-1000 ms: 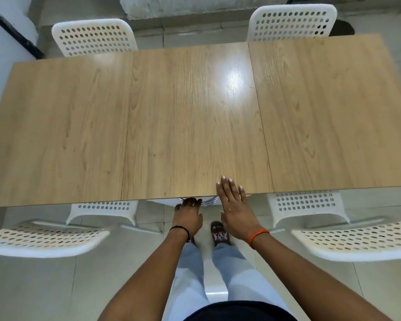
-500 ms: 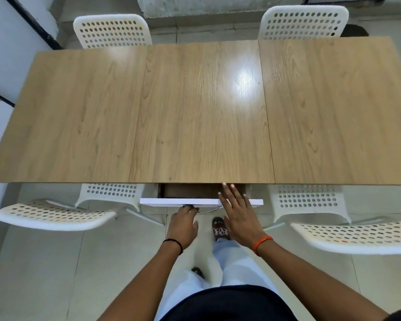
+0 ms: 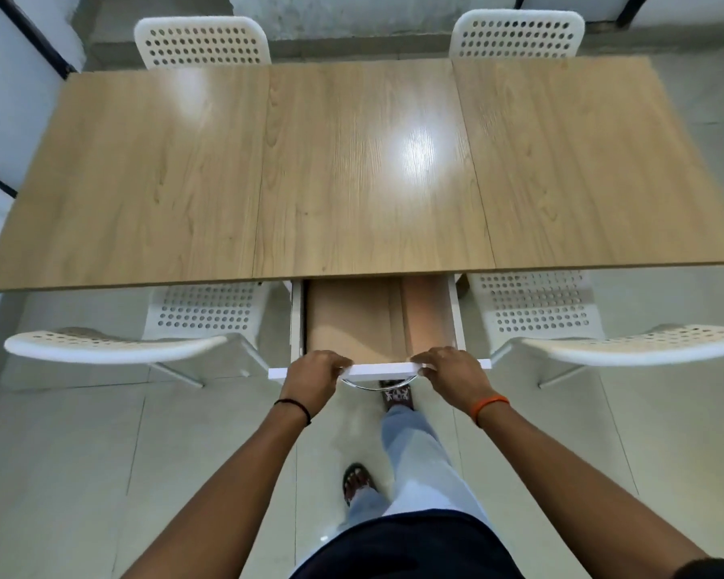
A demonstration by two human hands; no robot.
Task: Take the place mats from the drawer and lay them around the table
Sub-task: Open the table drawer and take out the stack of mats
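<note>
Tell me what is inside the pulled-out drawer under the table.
The white drawer holds flat tan place mats lying side by side. Their far ends are hidden under the wooden table top; how many are stacked cannot be told.

drawer (image 3: 377, 319) rear: hidden under worktop (image 3: 352, 169)
mats (image 3: 352, 315): tan sheets, count unclear
handle (image 3: 373, 384): mostly behind drawer front
hands' fingertips: left (image 3: 314, 380), right (image 3: 456, 376) curl over front, tips hidden
worktop right corner: cut by frame edge
</note>
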